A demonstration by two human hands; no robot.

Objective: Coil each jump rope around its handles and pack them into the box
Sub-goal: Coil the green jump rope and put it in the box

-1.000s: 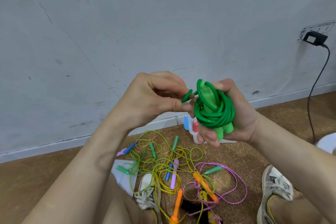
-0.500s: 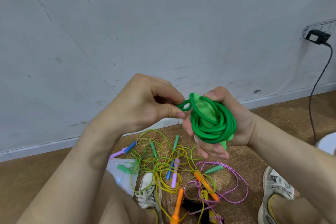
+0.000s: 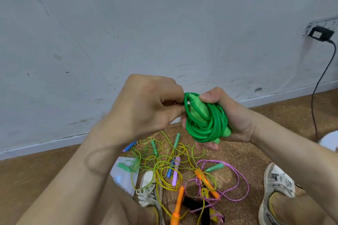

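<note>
A green jump rope point(image 3: 206, 120) is coiled in a thick bundle around its light green handles. My right hand point(image 3: 232, 120) grips this bundle from the right, thumb on top. My left hand point(image 3: 150, 106) pinches the rope's loose loop at the bundle's upper left edge. Below on the floor lies a tangle of other jump ropes point(image 3: 175, 166) in yellow, green and purple, with orange, blue, lilac and green handles. The box is hidden behind my hands.
A grey wall point(image 3: 146, 33) stands close ahead. A black plug and cable point(image 3: 321, 60) hang at the right. A clear plastic bag point(image 3: 124, 175) lies by my left shoe point(image 3: 150, 192). My right shoe point(image 3: 274, 192) is at lower right.
My left hand has drawn the small end loop in against the bundle's top left. Both hands have sunk lower and now cover the white box that showed behind them.
</note>
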